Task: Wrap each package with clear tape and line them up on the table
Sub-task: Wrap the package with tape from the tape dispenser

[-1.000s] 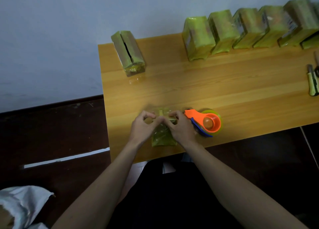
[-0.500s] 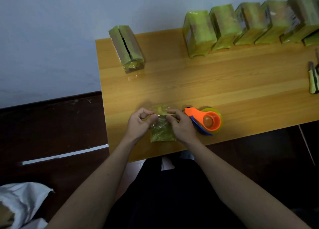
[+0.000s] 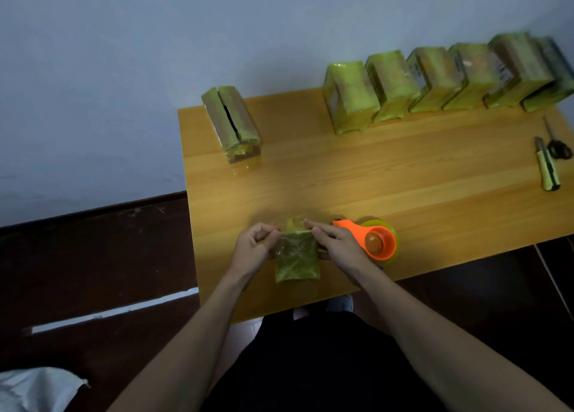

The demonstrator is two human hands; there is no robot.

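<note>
A green package [image 3: 296, 259] lay flat near the front edge of the table [image 3: 403, 175], between the two hands. The left hand [image 3: 253, 250] sat at the package's left side, its fingers curled and its fingertips [image 3: 275, 234] pinching the upper left corner. The right hand [image 3: 338, 245] lay over the right side, with its forefinger and thumb stretched leftward along the top edge and pinching there; whether they held the wrapper itself or a strip of clear tape could not be told. The lower half of the package showed bare between the wrists.

Just right of the right hand, touching its knuckles, lay an orange tape dispenser [image 3: 377, 242]. At the back left of the table stood a lone package [image 3: 231, 122] with a dark slit along its top. Along the back right, a row [image 3: 435, 79] of wrapped packages stood side by side against the wall. Near the right edge lay a knife [image 3: 547, 169] and, just beside it, scissors [image 3: 557, 145].
</note>
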